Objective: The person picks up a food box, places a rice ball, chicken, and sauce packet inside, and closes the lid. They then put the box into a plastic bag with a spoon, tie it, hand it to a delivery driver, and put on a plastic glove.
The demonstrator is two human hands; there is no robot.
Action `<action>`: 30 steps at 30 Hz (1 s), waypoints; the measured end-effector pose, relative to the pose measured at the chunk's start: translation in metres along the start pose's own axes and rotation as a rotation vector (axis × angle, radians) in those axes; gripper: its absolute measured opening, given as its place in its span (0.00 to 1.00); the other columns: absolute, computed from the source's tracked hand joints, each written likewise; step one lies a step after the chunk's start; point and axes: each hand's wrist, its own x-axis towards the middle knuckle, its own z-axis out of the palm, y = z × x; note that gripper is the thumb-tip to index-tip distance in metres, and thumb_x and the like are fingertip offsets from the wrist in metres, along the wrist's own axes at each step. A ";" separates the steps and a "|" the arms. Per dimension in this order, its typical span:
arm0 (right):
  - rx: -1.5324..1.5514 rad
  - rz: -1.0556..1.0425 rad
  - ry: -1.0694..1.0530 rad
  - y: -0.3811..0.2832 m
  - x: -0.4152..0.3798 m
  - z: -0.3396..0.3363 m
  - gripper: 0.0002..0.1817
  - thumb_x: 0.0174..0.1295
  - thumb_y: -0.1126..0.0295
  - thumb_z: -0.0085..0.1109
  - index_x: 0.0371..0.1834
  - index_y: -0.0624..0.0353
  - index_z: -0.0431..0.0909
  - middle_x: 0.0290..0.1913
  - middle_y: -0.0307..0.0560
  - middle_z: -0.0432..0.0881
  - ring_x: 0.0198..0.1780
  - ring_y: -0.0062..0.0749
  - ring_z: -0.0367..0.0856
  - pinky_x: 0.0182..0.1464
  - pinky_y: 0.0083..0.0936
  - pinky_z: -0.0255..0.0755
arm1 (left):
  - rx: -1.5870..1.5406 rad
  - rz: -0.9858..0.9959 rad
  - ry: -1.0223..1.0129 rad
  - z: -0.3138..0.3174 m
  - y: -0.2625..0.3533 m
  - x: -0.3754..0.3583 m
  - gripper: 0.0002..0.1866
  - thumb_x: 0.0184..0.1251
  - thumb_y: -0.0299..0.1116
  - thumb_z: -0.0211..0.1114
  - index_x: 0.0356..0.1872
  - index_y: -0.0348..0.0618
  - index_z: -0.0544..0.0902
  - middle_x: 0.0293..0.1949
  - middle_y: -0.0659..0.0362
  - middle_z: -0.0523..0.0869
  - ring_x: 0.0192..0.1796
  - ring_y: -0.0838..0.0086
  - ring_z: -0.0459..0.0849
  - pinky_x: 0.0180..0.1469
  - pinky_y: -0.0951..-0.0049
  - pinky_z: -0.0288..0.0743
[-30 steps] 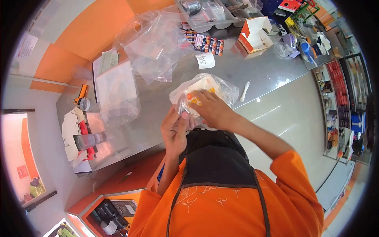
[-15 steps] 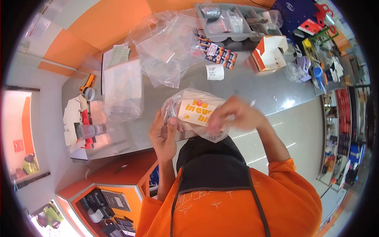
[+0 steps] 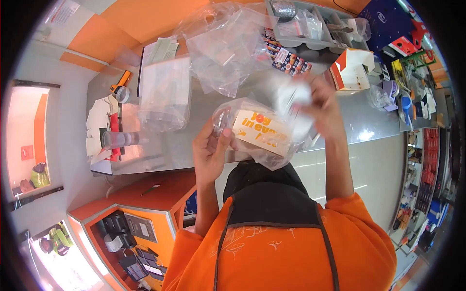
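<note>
A clear plastic bag (image 3: pixel 279 161) holds a white box (image 3: pixel 262 131) with orange lettering, near the front edge of the metal counter. My left hand (image 3: pixel 212 148) grips the bag's left side, thumb on top and fingers behind it. Over the bag's upper right, my right hand (image 3: pixel 324 104) is closed on a white paper slip (image 3: pixel 293 99), which is blurred by motion. Loose clear bags (image 3: pixel 223 53) lie beyond the box.
A grey divided tray (image 3: pixel 310 41) stands at the back, with printed cards (image 3: pixel 291 62) before it. An open red and white carton (image 3: pixel 352 72) is at the right. Bagged papers (image 3: pixel 166 87), a yellow tool (image 3: pixel 121 81) and clear cups (image 3: pixel 119 139) are at the left.
My right hand has moved from the bag up and right and now holds the white slip, which lay on the counter before. The view has shifted slightly.
</note>
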 end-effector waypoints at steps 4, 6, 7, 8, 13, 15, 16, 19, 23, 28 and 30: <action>-0.775 0.011 -0.220 0.082 -0.022 0.042 0.17 0.58 0.68 0.67 0.52 0.58 0.82 0.49 0.53 0.84 0.51 0.45 0.82 0.58 0.31 0.72 | 0.041 0.003 -0.119 -0.006 0.001 0.009 0.19 0.75 0.34 0.59 0.60 0.33 0.78 0.24 0.64 0.76 0.25 0.82 0.73 0.29 0.80 0.69; -1.051 0.063 -0.024 0.132 -0.021 0.026 0.19 0.61 0.64 0.64 0.55 0.56 0.81 0.48 0.56 0.84 0.50 0.50 0.81 0.57 0.35 0.72 | 0.059 -0.035 -0.194 -0.010 0.003 0.004 0.17 0.75 0.31 0.59 0.60 0.32 0.78 0.30 0.65 0.75 0.28 0.85 0.73 0.30 0.82 0.68; -1.186 0.088 0.071 0.140 -0.020 0.021 0.19 0.62 0.62 0.63 0.56 0.55 0.81 0.47 0.58 0.83 0.49 0.53 0.81 0.56 0.36 0.72 | 0.070 -0.049 -0.225 -0.012 0.004 0.004 0.17 0.75 0.29 0.59 0.59 0.32 0.78 0.33 0.65 0.74 0.29 0.86 0.73 0.30 0.83 0.68; -1.363 0.008 0.082 0.134 -0.025 0.019 0.22 0.64 0.60 0.60 0.60 0.54 0.78 0.51 0.58 0.82 0.53 0.54 0.79 0.58 0.37 0.71 | 0.082 -0.039 -0.248 -0.014 0.003 0.004 0.17 0.73 0.29 0.61 0.59 0.32 0.78 0.35 0.63 0.74 0.32 0.83 0.74 0.33 0.81 0.69; -1.955 0.106 -0.066 0.033 -0.067 0.039 0.29 0.67 0.58 0.57 0.71 0.51 0.67 0.58 0.60 0.77 0.58 0.53 0.77 0.59 0.38 0.71 | 0.619 0.502 -0.399 -0.031 -0.003 0.022 0.24 0.63 0.30 0.70 0.59 0.33 0.77 0.53 0.54 0.72 0.52 0.65 0.73 0.50 0.69 0.70; -1.876 0.302 -0.326 0.005 -0.072 0.030 0.30 0.63 0.62 0.62 0.69 0.51 0.69 0.55 0.55 0.77 0.56 0.50 0.76 0.56 0.36 0.72 | 0.703 0.640 -0.476 -0.030 -0.008 0.032 0.33 0.59 0.30 0.73 0.66 0.34 0.70 0.64 0.50 0.65 0.64 0.59 0.65 0.64 0.65 0.61; -1.822 0.393 -0.449 -0.006 -0.073 0.023 0.31 0.60 0.65 0.65 0.69 0.51 0.70 0.53 0.53 0.77 0.55 0.48 0.76 0.55 0.35 0.73 | 0.697 0.660 -0.528 -0.029 -0.012 0.040 0.40 0.57 0.31 0.74 0.70 0.34 0.66 0.70 0.48 0.61 0.71 0.57 0.60 0.71 0.63 0.55; -1.643 0.188 -0.602 -0.034 -0.077 0.001 0.32 0.55 0.73 0.68 0.66 0.52 0.72 0.47 0.50 0.79 0.51 0.47 0.78 0.53 0.33 0.74 | 0.512 0.554 -0.685 -0.009 -0.045 0.058 0.48 0.59 0.31 0.73 0.76 0.37 0.52 0.74 0.45 0.57 0.76 0.54 0.56 0.72 0.61 0.57; -1.121 -0.170 -0.268 -0.067 -0.047 -0.001 0.17 0.53 0.80 0.66 0.47 0.62 0.82 0.34 0.48 0.81 0.41 0.47 0.81 0.46 0.35 0.75 | 0.175 0.049 -0.779 0.020 -0.077 0.067 0.51 0.54 0.36 0.78 0.76 0.42 0.54 0.71 0.43 0.61 0.73 0.49 0.61 0.72 0.62 0.59; -0.876 -0.481 -0.115 0.001 -0.013 0.034 0.12 0.53 0.77 0.69 0.41 0.64 0.83 0.41 0.48 0.84 0.44 0.41 0.83 0.46 0.30 0.75 | 0.225 0.324 -0.653 0.058 -0.101 0.042 0.38 0.51 0.33 0.79 0.62 0.32 0.68 0.62 0.46 0.71 0.62 0.63 0.74 0.63 0.63 0.68; -1.018 -0.432 -0.101 0.015 -0.008 0.045 0.14 0.54 0.76 0.70 0.44 0.64 0.83 0.45 0.49 0.84 0.47 0.39 0.83 0.49 0.28 0.75 | 0.191 0.237 -0.598 0.060 -0.111 0.041 0.31 0.58 0.29 0.72 0.61 0.33 0.69 0.58 0.48 0.73 0.60 0.65 0.75 0.60 0.66 0.71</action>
